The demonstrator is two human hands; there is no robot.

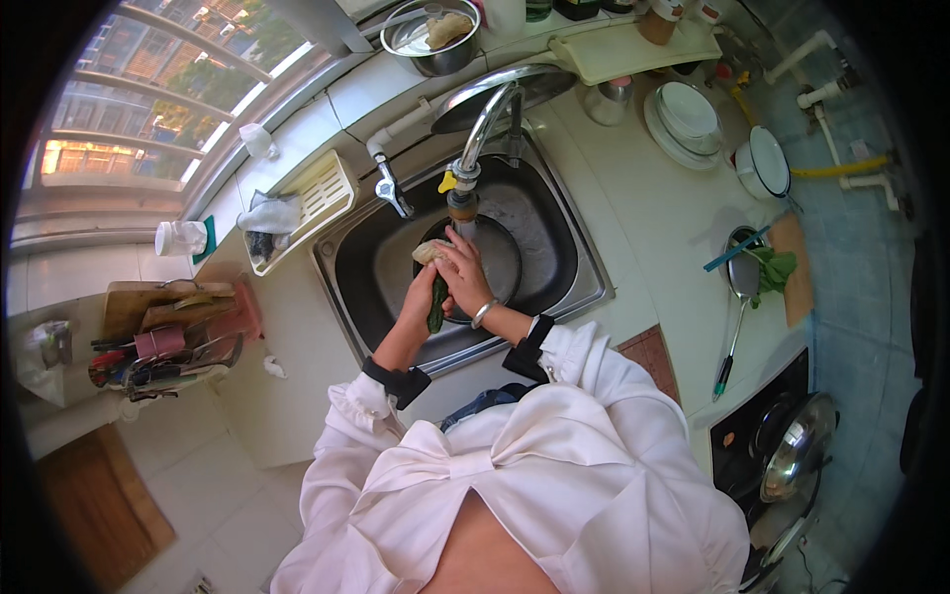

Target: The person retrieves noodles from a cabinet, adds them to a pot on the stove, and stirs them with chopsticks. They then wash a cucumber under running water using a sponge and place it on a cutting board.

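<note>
Over the stainless steel sink [361, 297], my left hand [419, 297] grips a dark green cucumber [436, 303], whose lower end sticks out below the fingers. My right hand [467, 278], with a silver bangle at the wrist, presses a pale sponge-like piece [428, 252] to the upper part of the cucumber. What exactly this pale piece is cannot be told. Just above the hands is the outlet of the curved chrome faucet [486, 122], and water appears to run from it. A round dark-rimmed pan or basin [512, 249] lies in the sink beneath the hands.
A cream drain rack [326, 189] holding cloths stands left of the sink, near a small tap [390, 189]. Knives and cutting boards [167, 304] are further left. Stacked plates [683, 119], an enamel pot [764, 163], a metal spatula [742, 278] and leafy greens [777, 271] lie to the right.
</note>
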